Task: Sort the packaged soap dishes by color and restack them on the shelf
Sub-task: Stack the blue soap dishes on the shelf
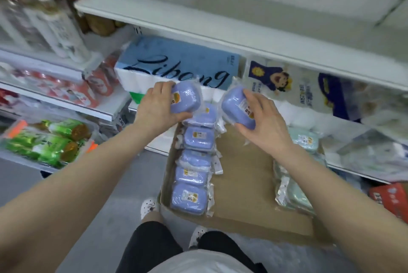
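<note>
light: bright, even, soft shadows | blur: motion smear upper left | edges: wide-angle bowing

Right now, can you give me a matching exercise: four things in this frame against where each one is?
Things:
1. blue dish row
2. green dishes
3. left hand
4. Libong pack

Places:
A. on the shelf behind the hands
B. along the cardboard box's left side
C. gripping a blue dish above the row
D. at the box's right edge

Pairs: 1-B, 2-D, 3-C, 4-A
</note>
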`<state>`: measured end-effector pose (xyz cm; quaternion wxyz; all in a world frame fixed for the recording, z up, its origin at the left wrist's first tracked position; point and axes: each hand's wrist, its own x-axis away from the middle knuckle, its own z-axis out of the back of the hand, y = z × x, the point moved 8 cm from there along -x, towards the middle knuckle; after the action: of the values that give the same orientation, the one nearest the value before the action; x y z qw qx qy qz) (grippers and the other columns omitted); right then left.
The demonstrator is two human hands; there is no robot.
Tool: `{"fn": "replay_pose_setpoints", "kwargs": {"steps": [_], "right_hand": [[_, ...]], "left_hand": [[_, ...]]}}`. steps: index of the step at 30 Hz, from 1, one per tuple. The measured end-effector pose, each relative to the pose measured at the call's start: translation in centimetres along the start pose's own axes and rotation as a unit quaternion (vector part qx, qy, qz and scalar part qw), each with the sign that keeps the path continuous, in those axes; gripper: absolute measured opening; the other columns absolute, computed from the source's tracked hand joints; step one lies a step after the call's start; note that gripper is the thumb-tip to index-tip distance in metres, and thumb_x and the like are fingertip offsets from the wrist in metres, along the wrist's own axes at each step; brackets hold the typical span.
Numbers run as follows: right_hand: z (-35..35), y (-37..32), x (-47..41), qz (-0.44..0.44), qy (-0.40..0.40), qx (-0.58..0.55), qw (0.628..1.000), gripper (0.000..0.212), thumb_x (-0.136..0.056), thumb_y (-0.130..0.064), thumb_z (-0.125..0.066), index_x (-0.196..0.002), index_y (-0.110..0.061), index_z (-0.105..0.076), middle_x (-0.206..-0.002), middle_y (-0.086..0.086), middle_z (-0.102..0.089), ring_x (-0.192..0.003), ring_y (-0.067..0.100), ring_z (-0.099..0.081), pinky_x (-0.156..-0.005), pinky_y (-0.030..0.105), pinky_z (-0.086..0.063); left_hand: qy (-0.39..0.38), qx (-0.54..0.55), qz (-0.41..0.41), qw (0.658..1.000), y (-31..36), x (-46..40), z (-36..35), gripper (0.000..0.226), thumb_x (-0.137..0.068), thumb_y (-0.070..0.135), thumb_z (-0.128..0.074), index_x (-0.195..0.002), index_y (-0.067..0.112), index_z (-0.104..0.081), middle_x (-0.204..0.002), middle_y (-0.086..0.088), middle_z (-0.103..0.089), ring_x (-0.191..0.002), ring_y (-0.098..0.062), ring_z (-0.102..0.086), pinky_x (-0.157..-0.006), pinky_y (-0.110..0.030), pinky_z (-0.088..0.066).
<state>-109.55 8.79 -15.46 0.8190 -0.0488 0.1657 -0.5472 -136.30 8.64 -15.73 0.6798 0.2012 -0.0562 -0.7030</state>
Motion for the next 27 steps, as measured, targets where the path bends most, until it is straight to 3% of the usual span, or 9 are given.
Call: {"fn": "replay_pose_setpoints", "kwargs": {"steps": [4, 8, 17, 22, 27], "right_hand": [[5.9, -4.9, -5.4, 0.092, 0.075, 0.043, 0.992, 0.079, -0.078, -0.041, -0.069, -0.147, -0.016, -0.038, -0.130, 0.013, -0.049, -0.109, 0.034, -0.050, -0.090, 0.042, -0.044], [10.3, -9.4, -11.1, 0.133, 0.140, 0.095, 0.977, 0.076, -0.077, -0.043, -0.064, -0.144, -0.015, -0.041, -0.124, 0.015, -0.052, -0.103, 0.036, -0.051, -0.091, 0.045, -0.043], [11.5, -13.7, -23.7, 0.071, 0.120, 0.115, 0.984, 0.079, -0.077, -0.043, -0.067, -0.147, -0.022, -0.037, -0.135, 0.009, -0.051, -0.120, 0.034, -0.045, -0.099, 0.044, -0.034], [12.2, -14.7, -29.7, 0.049, 0.136, 0.130, 0.981, 0.081, -0.071, -0.046, -0.059, -0.146, -0.022, -0.038, -0.130, 0.008, -0.055, -0.115, 0.035, -0.048, -0.094, 0.043, -0.036], [14.1, -15.1, -36.9, 0.021, 0.128, 0.146, 0.981, 0.084, -0.074, -0.038, -0.069, -0.148, -0.026, -0.032, -0.135, 0.006, -0.051, -0.120, 0.035, -0.044, -0.097, 0.039, -0.032]], "left_hand": [[0.103, 0.023, -0.005, 0.994, -1.6, -3.4, 7.7, 0.096, -0.063, 0.076, -0.056, -0.132, 0.009, -0.047, -0.122, -0.012, -0.054, -0.110, -0.034, -0.053, -0.095, -0.043, -0.042], [0.158, 0.013, -0.022, 0.987, -3.5, -7.3, 14.3, 0.092, -0.071, 0.073, -0.061, -0.137, 0.011, -0.045, -0.125, -0.013, -0.053, -0.110, -0.034, -0.051, -0.097, -0.043, -0.040], [0.130, -0.012, -0.073, 0.989, -8.6, -17.9, 21.4, 0.084, -0.075, 0.053, -0.075, -0.140, 0.012, -0.042, -0.134, -0.010, -0.052, -0.120, -0.030, -0.047, -0.100, -0.037, -0.033], [0.099, -0.020, -0.096, 0.990, -11.4, -24.5, 22.1, 0.084, -0.072, 0.053, -0.077, -0.139, 0.017, -0.042, -0.133, -0.010, -0.054, -0.117, -0.033, -0.050, -0.097, -0.042, -0.039], [0.130, -0.017, -0.119, 0.984, -12.1, -30.6, 24.4, 0.082, -0.068, 0.047, -0.079, -0.135, 0.013, -0.046, -0.128, -0.017, -0.055, -0.114, -0.037, -0.052, -0.094, -0.039, -0.040]]}}
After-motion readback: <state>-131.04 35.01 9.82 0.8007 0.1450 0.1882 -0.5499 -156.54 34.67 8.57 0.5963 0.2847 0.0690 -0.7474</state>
